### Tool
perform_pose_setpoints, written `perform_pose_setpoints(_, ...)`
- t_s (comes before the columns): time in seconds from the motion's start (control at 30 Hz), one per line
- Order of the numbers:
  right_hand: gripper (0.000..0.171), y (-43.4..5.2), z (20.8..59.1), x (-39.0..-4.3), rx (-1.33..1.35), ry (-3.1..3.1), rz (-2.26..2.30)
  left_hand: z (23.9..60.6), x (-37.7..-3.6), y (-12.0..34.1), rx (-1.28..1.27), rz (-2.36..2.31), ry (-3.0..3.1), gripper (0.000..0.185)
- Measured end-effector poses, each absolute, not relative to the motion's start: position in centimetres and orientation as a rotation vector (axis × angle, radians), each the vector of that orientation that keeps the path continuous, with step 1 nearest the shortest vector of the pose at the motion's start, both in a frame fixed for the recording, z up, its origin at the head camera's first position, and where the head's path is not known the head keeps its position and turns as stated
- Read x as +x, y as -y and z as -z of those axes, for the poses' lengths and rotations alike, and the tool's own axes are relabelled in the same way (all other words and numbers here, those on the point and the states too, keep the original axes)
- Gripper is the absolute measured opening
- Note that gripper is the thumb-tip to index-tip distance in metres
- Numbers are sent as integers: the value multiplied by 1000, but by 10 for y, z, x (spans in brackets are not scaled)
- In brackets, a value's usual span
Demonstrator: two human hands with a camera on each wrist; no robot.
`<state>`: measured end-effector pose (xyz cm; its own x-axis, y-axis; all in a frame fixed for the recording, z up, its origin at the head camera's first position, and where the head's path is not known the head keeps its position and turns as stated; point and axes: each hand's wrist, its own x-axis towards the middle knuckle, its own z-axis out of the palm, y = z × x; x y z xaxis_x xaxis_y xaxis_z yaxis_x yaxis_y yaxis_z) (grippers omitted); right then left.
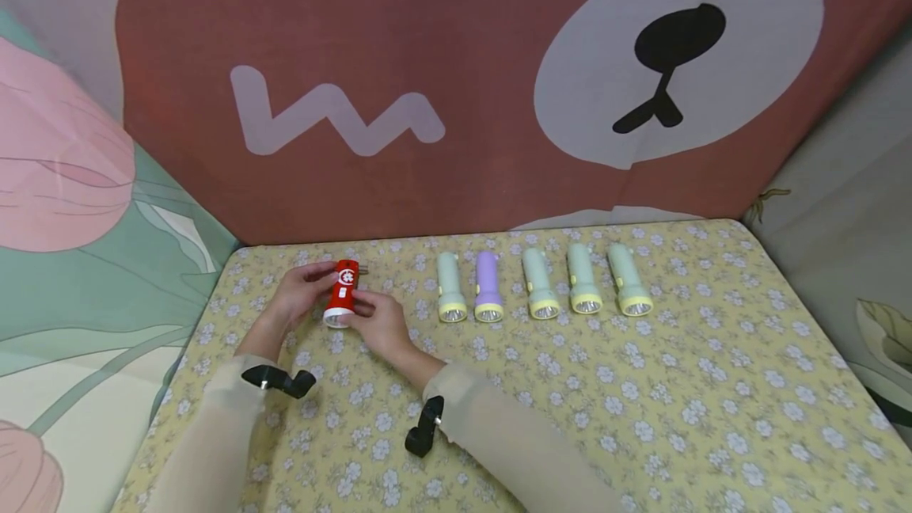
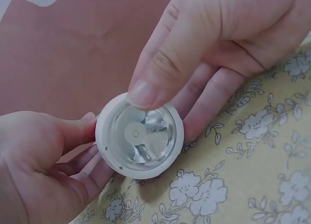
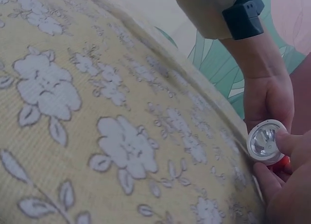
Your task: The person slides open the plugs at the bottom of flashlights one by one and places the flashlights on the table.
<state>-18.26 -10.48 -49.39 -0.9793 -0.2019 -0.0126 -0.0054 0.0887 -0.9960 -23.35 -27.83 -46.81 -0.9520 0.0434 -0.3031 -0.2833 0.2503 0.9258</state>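
Note:
A red flashlight (image 1: 343, 291) with a white head and a white emblem is held between both hands at the left of the table. My left hand (image 1: 299, 295) grips its left side, thumb and fingers around the body. My right hand (image 1: 385, 324) pinches the head end, and its thumb lies over the rim of the clear lens (image 2: 141, 141) in the left wrist view. Near the flashlight's top right, a small metallic piece (image 1: 363, 269) juts out. In the right wrist view the white head (image 3: 265, 142) shows between the two hands, while most of the body is hidden.
Right of the hands, a row of flashlights lies with lenses toward me: a pale green one (image 1: 450, 287), a purple one (image 1: 488, 283) and several more pale green ones (image 1: 586, 275). A flowered cloth (image 1: 677, 418) covers the table. A printed fabric wall (image 1: 484, 165) stands behind it.

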Motion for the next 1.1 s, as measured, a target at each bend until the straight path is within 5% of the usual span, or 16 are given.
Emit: perform_pose_setpoints(1.1, 45, 109, 502, -185, -257, -2290, 1948, 473, -242, 280, -281, -1672, -2296, 50)
